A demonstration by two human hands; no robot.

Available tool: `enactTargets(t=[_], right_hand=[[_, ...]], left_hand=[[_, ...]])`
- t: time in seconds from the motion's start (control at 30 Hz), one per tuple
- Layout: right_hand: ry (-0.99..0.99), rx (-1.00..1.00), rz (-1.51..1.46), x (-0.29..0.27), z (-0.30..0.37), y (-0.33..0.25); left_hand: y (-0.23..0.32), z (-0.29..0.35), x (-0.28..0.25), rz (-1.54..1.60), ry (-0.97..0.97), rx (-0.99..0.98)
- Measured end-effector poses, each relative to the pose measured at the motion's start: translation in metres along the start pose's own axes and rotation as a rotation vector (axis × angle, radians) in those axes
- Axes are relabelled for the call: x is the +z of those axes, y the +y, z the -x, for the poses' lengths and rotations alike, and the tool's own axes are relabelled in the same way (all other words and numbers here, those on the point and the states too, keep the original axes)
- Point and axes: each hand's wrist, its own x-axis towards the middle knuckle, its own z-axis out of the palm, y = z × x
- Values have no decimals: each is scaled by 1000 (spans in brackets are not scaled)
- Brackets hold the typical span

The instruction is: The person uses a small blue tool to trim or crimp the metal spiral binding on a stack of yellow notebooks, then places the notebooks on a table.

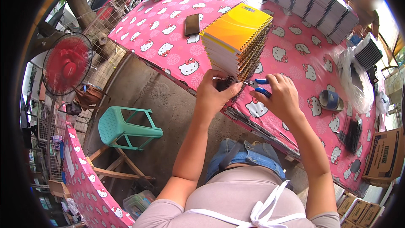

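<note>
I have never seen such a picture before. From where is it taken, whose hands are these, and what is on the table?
No robot here: a wide fisheye camera on a person's head looks down, so straight edges bend. These are that person's bare hands. The left hand holds a dark spiral binding by the foot of the yellow-topped notebook stack. The right hand holds blue-handled pliers there. The pink-covered table also bears a dark phone and, beyond, spiral-bound stacks.

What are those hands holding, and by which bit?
Right hand: pliers, by the blue handles. Left hand: at the bottom of the notebook stack; hold unclear.
</note>
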Motion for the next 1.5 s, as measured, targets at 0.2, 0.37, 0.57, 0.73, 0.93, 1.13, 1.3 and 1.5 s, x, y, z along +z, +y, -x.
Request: enactTargets(t=[0.2, 0.37, 0.57, 0.73, 0.93, 1.13, 1.3, 1.5], right_hand=[[-86, 75, -89, -1, -4, -6], [21, -22, 26, 1, 2, -4], [-278, 103, -55, -1, -6, -5], [32, -54, -16, 3, 1, 4], [-80, -5, -6, 8, -4, 3], [-310, 147, -39, 3, 3, -1], [176, -183, 54, 16, -4, 9], [-373, 159, -44, 7, 1, -1]], left_hand=[[1, 1, 5, 33, -19, -5], [-2, 3, 5, 26, -24, 1], [2, 1, 10, -46, 18, -28], [-13, 2, 6, 10, 31, -54], [-3, 4, 15, -118, 62, 124], [-14, -1, 6, -108, 42, -26], [-25, -2, 12, -47, 29, 12], [-19, -2, 10, -123, 15, -79]])
